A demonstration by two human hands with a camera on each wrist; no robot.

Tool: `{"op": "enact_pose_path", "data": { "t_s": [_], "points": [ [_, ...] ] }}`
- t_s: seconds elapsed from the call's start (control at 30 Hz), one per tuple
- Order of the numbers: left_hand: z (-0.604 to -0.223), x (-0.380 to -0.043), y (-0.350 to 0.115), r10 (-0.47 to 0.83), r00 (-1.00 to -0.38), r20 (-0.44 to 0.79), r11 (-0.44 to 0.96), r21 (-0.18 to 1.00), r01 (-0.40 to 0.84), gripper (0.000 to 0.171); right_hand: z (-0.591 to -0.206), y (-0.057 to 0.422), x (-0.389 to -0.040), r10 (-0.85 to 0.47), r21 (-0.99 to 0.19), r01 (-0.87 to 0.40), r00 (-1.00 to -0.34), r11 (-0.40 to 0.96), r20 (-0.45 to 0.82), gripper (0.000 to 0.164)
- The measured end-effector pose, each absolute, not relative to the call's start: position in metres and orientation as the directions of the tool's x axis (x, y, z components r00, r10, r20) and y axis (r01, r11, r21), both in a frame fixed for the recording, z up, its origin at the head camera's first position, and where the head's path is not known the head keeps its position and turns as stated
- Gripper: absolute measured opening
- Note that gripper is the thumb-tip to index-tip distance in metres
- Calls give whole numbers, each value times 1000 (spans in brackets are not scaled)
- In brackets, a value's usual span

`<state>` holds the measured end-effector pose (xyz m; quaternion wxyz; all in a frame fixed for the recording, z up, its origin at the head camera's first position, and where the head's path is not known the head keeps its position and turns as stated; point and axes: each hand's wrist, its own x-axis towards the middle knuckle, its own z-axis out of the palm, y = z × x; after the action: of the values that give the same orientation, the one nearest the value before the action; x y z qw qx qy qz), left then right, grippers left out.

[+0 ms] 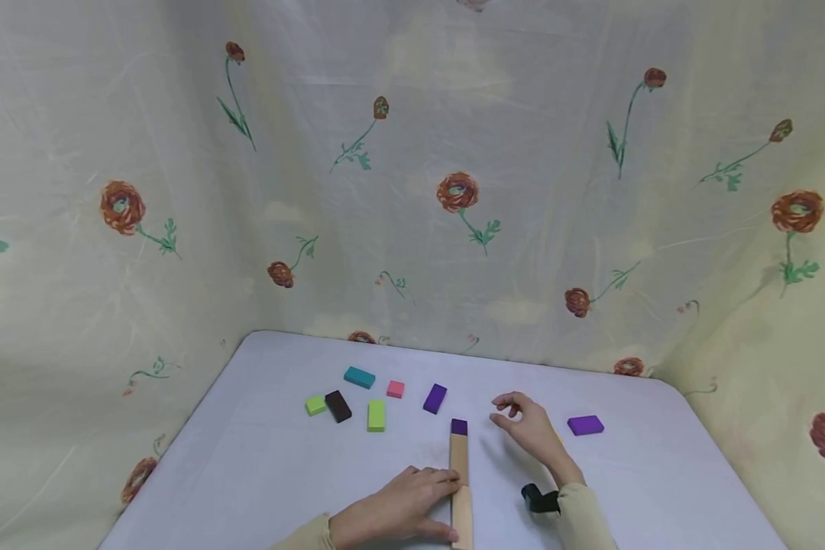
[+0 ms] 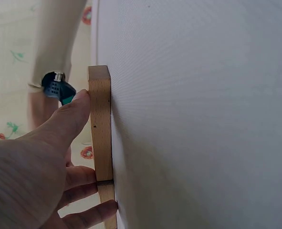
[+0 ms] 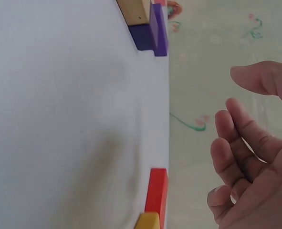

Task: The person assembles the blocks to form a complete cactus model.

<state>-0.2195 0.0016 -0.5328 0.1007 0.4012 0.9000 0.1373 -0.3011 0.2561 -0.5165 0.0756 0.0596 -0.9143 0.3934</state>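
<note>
Two natural wood blocks (image 1: 460, 458) lie end to end in a line running away from me, with a dark purple block (image 1: 459, 427) at their far end. My left hand (image 1: 406, 504) rests on this line, thumb on the nearer wood block (image 2: 101, 133) and fingers around the joint. My right hand (image 1: 531, 431) is raised to the right of the line, thumb and fingers apart and nothing between them. In the right wrist view a red block (image 3: 156, 191) and a yellow block (image 3: 148, 221) are below the right hand (image 3: 253, 152).
Beyond the line lie another purple block (image 1: 435, 399), a pink block (image 1: 395, 389), a teal block (image 1: 360, 377), a dark brown block (image 1: 338, 406) and two lime blocks (image 1: 376, 416). A brighter purple block (image 1: 585, 425) lies at right. Flowered cloth (image 1: 412, 191) surrounds the white table (image 1: 247, 458).
</note>
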Motion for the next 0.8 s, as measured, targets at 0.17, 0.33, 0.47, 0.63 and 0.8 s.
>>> {"op": "enact_pose_path", "data": {
  "t_s": [0.17,0.33,0.47,0.63,0.8],
  "points": [
    [-534,-220,1,748,-660,-76,642,335,690,76,-513,276,-300,6,-719,-118,-986,685,168,35],
    [-533,-220,2,744,-662,-84,646,340,683,75,-507,296,-299,57,-709,-68,-987,702,152,38],
    [-532,-219,1,750,-658,-72,639,339,691,74,-508,312,-300,78,-681,-52,-984,730,158,36],
    [-533,-219,1,753,-655,-66,635,334,697,75,-514,326,-299,89,-676,0,-991,737,96,40],
    [-532,-219,2,749,-658,-74,640,337,691,75,-517,331,-296,121,-673,80,-993,735,14,45]
  ]
}}
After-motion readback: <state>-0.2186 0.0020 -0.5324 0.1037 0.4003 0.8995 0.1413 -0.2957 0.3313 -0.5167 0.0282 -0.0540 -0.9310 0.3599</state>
